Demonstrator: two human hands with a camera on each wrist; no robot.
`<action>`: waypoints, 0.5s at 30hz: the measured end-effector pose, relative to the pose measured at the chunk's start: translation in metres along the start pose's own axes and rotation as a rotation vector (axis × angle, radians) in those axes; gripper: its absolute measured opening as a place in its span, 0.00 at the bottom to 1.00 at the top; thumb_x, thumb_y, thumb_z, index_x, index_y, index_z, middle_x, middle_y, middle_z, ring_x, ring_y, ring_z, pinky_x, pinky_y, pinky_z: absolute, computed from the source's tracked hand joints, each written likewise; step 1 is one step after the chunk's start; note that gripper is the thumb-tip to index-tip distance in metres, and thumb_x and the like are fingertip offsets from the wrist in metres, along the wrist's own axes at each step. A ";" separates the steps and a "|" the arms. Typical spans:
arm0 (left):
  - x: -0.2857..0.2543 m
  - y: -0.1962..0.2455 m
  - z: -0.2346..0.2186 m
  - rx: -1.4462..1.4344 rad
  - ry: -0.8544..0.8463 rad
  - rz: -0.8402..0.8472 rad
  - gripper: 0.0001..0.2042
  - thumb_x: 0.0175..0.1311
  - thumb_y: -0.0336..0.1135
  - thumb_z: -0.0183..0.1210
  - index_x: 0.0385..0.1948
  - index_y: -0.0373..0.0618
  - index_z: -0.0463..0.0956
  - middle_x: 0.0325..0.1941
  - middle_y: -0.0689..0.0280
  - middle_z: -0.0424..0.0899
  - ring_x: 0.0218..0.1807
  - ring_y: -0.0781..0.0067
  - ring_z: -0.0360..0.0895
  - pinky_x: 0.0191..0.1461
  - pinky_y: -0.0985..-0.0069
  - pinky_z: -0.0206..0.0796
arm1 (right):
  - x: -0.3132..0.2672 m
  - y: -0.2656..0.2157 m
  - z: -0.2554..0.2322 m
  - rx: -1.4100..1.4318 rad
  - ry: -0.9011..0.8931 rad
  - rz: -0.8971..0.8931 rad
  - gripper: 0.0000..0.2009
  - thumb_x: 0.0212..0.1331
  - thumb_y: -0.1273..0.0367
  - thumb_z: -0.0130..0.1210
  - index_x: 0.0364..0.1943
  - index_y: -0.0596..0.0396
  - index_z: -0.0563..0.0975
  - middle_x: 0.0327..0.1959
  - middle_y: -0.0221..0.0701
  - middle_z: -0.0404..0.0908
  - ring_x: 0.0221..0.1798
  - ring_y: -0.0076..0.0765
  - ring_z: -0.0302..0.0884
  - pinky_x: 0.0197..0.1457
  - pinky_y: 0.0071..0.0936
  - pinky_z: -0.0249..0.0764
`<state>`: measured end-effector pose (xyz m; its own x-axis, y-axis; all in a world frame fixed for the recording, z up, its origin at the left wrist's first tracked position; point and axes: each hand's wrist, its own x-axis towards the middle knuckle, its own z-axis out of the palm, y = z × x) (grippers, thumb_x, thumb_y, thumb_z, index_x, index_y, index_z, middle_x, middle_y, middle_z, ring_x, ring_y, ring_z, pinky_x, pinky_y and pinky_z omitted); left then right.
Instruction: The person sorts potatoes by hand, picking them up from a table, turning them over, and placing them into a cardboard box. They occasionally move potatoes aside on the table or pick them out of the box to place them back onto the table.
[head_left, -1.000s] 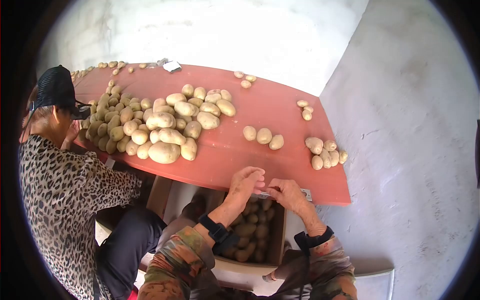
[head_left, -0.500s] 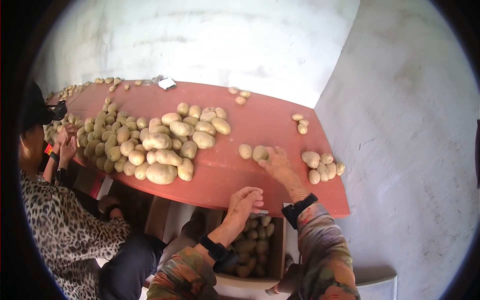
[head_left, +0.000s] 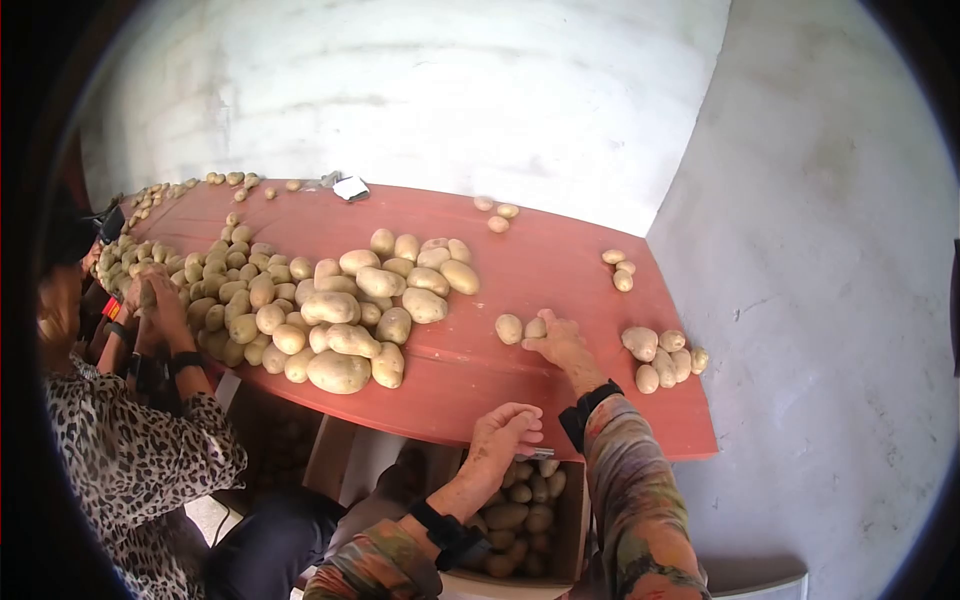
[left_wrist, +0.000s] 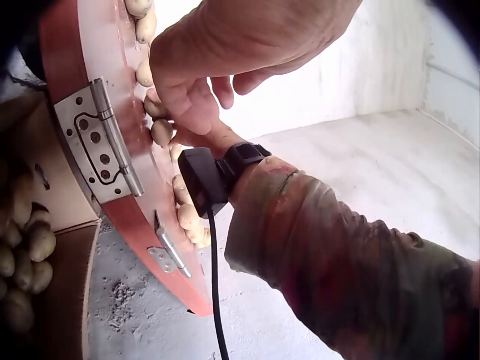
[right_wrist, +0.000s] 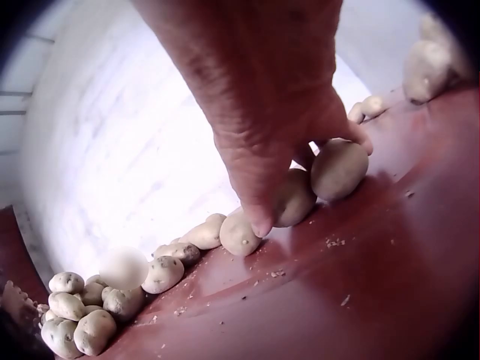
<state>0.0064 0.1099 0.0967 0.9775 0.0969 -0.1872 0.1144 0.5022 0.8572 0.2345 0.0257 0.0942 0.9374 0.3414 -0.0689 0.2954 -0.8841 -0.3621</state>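
Observation:
On the red tabletop (head_left: 470, 370), my right hand (head_left: 562, 345) curls over a short row of potatoes. Thumb and fingers bracket two potatoes (right_wrist: 340, 171) in the right wrist view, both still low at the table surface. A further potato (head_left: 509, 328) shows left of the hand in the head view; my palm hides part of the row. My left hand (head_left: 505, 440) hangs in front of the table's edge, fingers loosely bent, nothing between them. Beneath it stands a cardboard box (head_left: 575, 520) holding many potatoes (head_left: 508, 515).
A large potato heap (head_left: 340, 310) covers the table's left part. Small groups of potatoes (head_left: 665, 360) lie at right and along the back. Metal hinges (left_wrist: 97, 142) line the front edge. A person in a leopard-print top (head_left: 150, 470) sits at left. Grey wall (head_left: 820, 300) bounds the right.
My right hand has reached from the table's front edge onto the potato row, then shifted left along it. The left hand stays near the edge. The neighbour's hands have come up over the heap.

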 end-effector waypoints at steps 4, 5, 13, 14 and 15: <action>0.001 0.002 -0.002 -0.008 0.002 0.004 0.08 0.64 0.34 0.53 0.39 0.44 0.78 0.35 0.68 0.80 0.34 0.78 0.78 0.35 0.81 0.70 | -0.015 0.001 -0.006 -0.004 0.040 0.012 0.35 0.41 0.52 0.64 0.56 0.43 0.66 0.56 0.37 0.73 0.62 0.50 0.62 0.61 0.53 0.60; 0.001 0.003 -0.002 -0.009 0.003 0.001 0.08 0.64 0.34 0.53 0.39 0.44 0.78 0.35 0.68 0.80 0.34 0.78 0.78 0.35 0.81 0.70 | -0.022 0.002 -0.008 -0.008 0.037 0.016 0.35 0.41 0.52 0.64 0.56 0.43 0.66 0.56 0.37 0.73 0.62 0.50 0.62 0.61 0.53 0.60; -0.002 -0.004 0.000 0.024 -0.027 0.001 0.09 0.65 0.34 0.52 0.40 0.42 0.77 0.34 0.66 0.81 0.34 0.76 0.80 0.33 0.81 0.73 | -0.102 0.041 -0.011 0.008 -0.022 -0.117 0.33 0.39 0.56 0.66 0.54 0.45 0.68 0.47 0.46 0.76 0.60 0.55 0.64 0.61 0.51 0.61; -0.002 -0.005 0.000 0.028 -0.015 0.002 0.09 0.65 0.34 0.52 0.40 0.42 0.77 0.34 0.66 0.81 0.34 0.76 0.80 0.33 0.81 0.73 | -0.113 0.045 -0.007 0.004 -0.015 -0.106 0.33 0.39 0.56 0.66 0.54 0.45 0.68 0.47 0.46 0.76 0.60 0.55 0.64 0.61 0.51 0.61; -0.002 -0.006 0.000 0.035 -0.002 0.002 0.08 0.65 0.34 0.52 0.39 0.42 0.77 0.34 0.66 0.81 0.34 0.75 0.80 0.33 0.81 0.73 | -0.123 0.049 -0.002 -0.041 0.053 -0.130 0.32 0.40 0.56 0.65 0.54 0.44 0.68 0.49 0.44 0.75 0.61 0.54 0.63 0.61 0.55 0.59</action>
<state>0.0041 0.1064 0.0920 0.9781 0.0957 -0.1846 0.1187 0.4719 0.8736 0.1342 -0.0604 0.0871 0.8986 0.4380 0.0255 0.4216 -0.8460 -0.3264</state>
